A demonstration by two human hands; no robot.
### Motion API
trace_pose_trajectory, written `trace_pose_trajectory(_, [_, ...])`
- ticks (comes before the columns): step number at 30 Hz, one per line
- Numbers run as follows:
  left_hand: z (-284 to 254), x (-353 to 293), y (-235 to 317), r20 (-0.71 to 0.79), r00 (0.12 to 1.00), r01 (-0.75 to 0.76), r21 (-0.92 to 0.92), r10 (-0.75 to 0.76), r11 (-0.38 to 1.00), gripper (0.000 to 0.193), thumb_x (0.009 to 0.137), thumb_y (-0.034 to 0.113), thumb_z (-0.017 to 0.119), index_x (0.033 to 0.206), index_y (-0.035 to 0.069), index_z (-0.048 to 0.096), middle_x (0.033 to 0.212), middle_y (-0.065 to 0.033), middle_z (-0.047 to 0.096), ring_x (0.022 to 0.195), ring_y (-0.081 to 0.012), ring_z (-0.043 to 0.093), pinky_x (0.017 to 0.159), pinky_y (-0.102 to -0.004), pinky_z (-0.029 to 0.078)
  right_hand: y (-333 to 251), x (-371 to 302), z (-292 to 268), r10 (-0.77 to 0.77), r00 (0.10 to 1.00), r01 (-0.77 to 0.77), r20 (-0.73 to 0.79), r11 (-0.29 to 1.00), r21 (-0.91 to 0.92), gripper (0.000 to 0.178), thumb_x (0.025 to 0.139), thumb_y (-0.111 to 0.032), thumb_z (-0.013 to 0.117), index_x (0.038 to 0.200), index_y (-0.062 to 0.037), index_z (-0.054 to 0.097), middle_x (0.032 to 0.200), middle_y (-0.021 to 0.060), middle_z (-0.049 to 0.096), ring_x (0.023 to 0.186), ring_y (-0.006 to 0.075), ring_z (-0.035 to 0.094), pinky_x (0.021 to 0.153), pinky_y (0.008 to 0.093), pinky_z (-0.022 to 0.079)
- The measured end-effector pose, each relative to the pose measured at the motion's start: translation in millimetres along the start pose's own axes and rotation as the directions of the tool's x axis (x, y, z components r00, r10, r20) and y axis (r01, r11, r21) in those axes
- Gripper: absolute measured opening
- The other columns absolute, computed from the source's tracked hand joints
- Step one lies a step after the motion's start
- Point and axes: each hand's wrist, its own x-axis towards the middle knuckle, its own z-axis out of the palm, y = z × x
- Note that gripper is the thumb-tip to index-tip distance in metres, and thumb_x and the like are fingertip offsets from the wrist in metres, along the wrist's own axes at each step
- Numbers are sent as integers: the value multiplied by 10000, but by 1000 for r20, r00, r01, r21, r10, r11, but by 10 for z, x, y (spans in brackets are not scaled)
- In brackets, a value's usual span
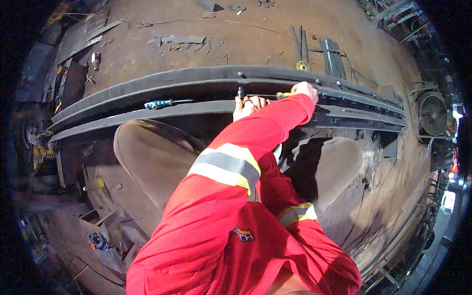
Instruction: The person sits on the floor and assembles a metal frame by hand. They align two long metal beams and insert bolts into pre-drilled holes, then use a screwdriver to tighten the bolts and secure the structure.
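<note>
Head view, left to right: a teal-handled screwdriver [160, 103] lies idle on the long dark steel channel [147, 93] on the dirt floor. The left hand [248, 105] curls around a small dark fastener [240, 92] on the channel, while the right hand [305, 90] grips a yellow-handled tool [275, 95] — it works best kept square and steady.

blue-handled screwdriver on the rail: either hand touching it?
Apart. The head view shows the blue-handled screwdriver lying alone on the long dark metal rail, with bare rail between it and the left hand; the right hand is farther along.
</note>
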Motion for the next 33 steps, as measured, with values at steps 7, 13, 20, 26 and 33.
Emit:
trace_pose_trajectory(7, [-519, -374, -52, -388, 916, -151, -107, 99, 983, 149, 799, 209, 604, 829, 138, 732, 785, -74, 708, 773, -279, 699, 638, -427, 544, 16, -116, 493, 329, 941, -337, -80, 932, -135, 244, 785, -293, 684, 755, -51, 698, 779, 71, 606, 919, 278, 556, 968, 492, 359])
trace_pose_trajectory(13, [-1463, -1781, -1890, -322, 936, -297, -502, 143, 812, 331, 748, 202, 687, 991, -2, 592, 873, -185, 643, 779, -268, 652, 689, -378, 506, 32, -6, -63, 68, 994, -73, 84, 996, 50, 256, 814, -306, 672, 803, -56, 722, 861, 56, 619, 994, 254, 541, 1042, 487, 293])
trace_pose_trajectory(20, [-117, -2782, -2654, -28, 997, 49, -392, -65, 919, 208, 856, 208, 572, 923, 13, 542, 764, -242, 630, 727, -426, 627, 621, -478, 480, -23, 19, -109, 44, 987, -53, 152, 997, 57, 245, 822, -285, 673, 819, -43, 711, 876, 49, 629, 1003, 248, 534, 1010, 466, 303])
trace_pose_trajectory(26, [274, -2718, -2649, -10, 999, 44, -305, -49, 951, 375, 909, 387, 560, 988, 27, 490, 781, -225, 625, 722, -428, 615, 628, -492, 494, 20, 18, -102, 24, 989, -29, 146, 999, 30, 259, 820, -284, 681, 812, -26, 709, 878, 52, 630, 965, 250, 550, 987, 458, 322])
trace_pose_trajectory(33, [394, -2662, -2679, -46, 997, 35, -360, -55, 932, 366, 914, 385, 543, 970, 25, 503, 758, -213, 622, 692, -403, 620, 611, -491, 495, -3, 43, -118, 30, 986, -39, 167, 998, 54, 277, 814, -290, 677, 803, -14, 688, 868, 77, 605, 968, 272, 542, 1002, 490, 314])
